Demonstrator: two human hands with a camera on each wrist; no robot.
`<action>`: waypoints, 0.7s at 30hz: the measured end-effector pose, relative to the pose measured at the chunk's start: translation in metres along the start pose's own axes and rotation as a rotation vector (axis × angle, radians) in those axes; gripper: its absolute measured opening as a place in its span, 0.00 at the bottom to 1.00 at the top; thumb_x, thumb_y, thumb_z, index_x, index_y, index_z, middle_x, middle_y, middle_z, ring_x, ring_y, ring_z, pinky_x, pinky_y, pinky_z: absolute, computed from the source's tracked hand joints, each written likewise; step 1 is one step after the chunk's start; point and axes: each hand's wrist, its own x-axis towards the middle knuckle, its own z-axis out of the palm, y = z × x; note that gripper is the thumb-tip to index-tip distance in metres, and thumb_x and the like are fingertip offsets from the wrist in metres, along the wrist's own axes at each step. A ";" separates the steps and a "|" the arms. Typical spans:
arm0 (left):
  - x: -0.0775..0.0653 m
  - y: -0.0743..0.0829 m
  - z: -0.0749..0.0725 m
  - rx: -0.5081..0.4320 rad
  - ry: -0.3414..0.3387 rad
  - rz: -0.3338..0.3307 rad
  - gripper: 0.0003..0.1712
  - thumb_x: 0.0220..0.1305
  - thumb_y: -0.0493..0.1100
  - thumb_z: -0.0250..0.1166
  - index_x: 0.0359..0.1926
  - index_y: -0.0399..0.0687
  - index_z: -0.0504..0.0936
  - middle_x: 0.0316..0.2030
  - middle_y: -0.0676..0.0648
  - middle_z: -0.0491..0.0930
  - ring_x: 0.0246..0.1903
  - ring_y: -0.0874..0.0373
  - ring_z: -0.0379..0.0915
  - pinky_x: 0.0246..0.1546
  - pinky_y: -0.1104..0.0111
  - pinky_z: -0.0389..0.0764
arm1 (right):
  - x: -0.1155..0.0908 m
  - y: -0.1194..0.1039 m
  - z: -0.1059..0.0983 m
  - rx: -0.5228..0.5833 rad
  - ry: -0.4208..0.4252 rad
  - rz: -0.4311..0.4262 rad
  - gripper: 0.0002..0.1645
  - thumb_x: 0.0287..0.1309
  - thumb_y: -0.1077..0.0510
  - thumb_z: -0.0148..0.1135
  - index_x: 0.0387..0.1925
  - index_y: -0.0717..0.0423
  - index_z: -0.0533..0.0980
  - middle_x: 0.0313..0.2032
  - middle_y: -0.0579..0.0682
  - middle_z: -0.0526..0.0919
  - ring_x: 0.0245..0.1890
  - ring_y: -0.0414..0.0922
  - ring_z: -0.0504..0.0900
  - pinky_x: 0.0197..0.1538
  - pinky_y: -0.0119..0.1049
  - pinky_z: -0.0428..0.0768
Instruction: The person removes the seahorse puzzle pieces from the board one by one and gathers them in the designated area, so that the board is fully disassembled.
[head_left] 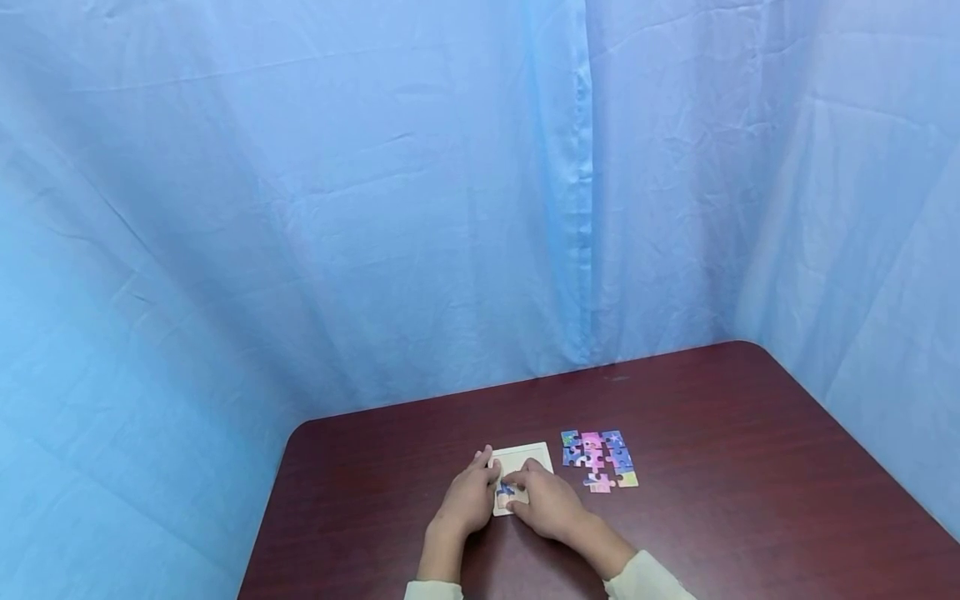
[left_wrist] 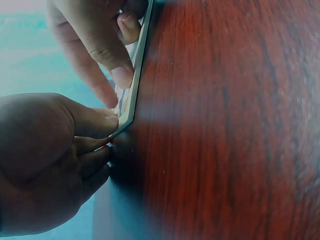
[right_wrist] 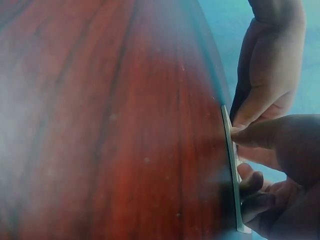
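Note:
A pale, shallow puzzle tray (head_left: 537, 451) lies on the table with a few blue and pinkish puzzle pieces (head_left: 503, 501) in its near left part. My left hand (head_left: 467, 500) holds the tray's left edge; in the left wrist view its thumb (left_wrist: 102, 121) rests on the near corner and the other fingers curl at the side. My right hand (head_left: 551, 502) reaches over the tray from the right. Its thumb and index finger pinch at a blue puzzle piece (head_left: 507, 489), which they partly cover. In the right wrist view the tray's edge (right_wrist: 232, 175) shows beneath both hands.
Several loose jigsaw pieces (head_left: 593, 456), pink, blue and yellow, lie close together to the right of the tray. The dark red wooden table (head_left: 720, 500) has rounded far corners. Light blue curtains (head_left: 420, 208) hang behind it and at both sides.

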 end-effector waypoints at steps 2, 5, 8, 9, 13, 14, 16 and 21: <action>0.000 0.000 0.001 0.000 -0.001 -0.002 0.23 0.84 0.42 0.49 0.71 0.42 0.78 0.80 0.40 0.64 0.80 0.41 0.61 0.76 0.45 0.69 | -0.001 -0.001 -0.001 0.000 -0.018 0.006 0.24 0.58 0.55 0.75 0.57 0.50 0.87 0.37 0.45 0.77 0.26 0.35 0.69 0.29 0.35 0.72; 0.000 0.000 0.000 -0.005 -0.004 -0.002 0.23 0.84 0.43 0.49 0.71 0.42 0.78 0.80 0.40 0.64 0.80 0.41 0.61 0.76 0.44 0.69 | -0.001 -0.002 -0.003 0.000 -0.034 0.009 0.23 0.58 0.55 0.75 0.57 0.50 0.87 0.37 0.45 0.77 0.25 0.36 0.68 0.29 0.35 0.71; 0.000 0.001 0.000 -0.020 -0.010 -0.007 0.23 0.85 0.44 0.49 0.71 0.42 0.77 0.80 0.40 0.63 0.80 0.41 0.61 0.76 0.44 0.68 | -0.001 -0.003 -0.003 0.005 -0.029 0.018 0.21 0.58 0.55 0.75 0.54 0.49 0.87 0.38 0.45 0.77 0.27 0.36 0.70 0.30 0.35 0.72; -0.001 0.001 0.000 -0.026 -0.010 -0.007 0.23 0.85 0.44 0.49 0.71 0.42 0.77 0.80 0.40 0.63 0.80 0.41 0.60 0.76 0.44 0.68 | -0.001 -0.003 -0.003 0.008 -0.025 0.022 0.20 0.57 0.55 0.76 0.53 0.48 0.87 0.38 0.45 0.77 0.28 0.36 0.71 0.30 0.35 0.73; -0.001 0.001 0.000 -0.026 -0.007 0.001 0.23 0.85 0.43 0.49 0.71 0.42 0.78 0.80 0.39 0.63 0.80 0.40 0.61 0.76 0.44 0.69 | 0.000 -0.001 -0.002 0.065 0.005 0.027 0.17 0.55 0.57 0.77 0.47 0.47 0.83 0.39 0.44 0.79 0.33 0.38 0.78 0.33 0.36 0.76; -0.001 0.001 0.000 -0.021 -0.006 0.006 0.23 0.84 0.43 0.50 0.71 0.42 0.78 0.80 0.39 0.64 0.80 0.40 0.61 0.76 0.44 0.69 | 0.001 0.000 -0.002 0.091 0.013 0.028 0.16 0.56 0.57 0.77 0.46 0.47 0.82 0.40 0.43 0.80 0.34 0.38 0.79 0.35 0.36 0.77; -0.001 0.001 0.001 -0.010 0.002 0.017 0.22 0.83 0.41 0.51 0.70 0.42 0.78 0.80 0.38 0.64 0.79 0.40 0.62 0.75 0.44 0.70 | 0.002 0.003 -0.002 0.153 0.024 0.028 0.13 0.57 0.59 0.76 0.42 0.47 0.81 0.39 0.43 0.83 0.34 0.37 0.79 0.36 0.35 0.77; -0.001 0.003 0.003 0.021 0.016 0.034 0.23 0.79 0.36 0.54 0.70 0.40 0.78 0.79 0.38 0.66 0.79 0.39 0.63 0.75 0.45 0.70 | 0.005 0.016 -0.007 0.268 0.024 0.030 0.06 0.65 0.61 0.70 0.39 0.49 0.80 0.34 0.43 0.88 0.24 0.30 0.74 0.34 0.29 0.75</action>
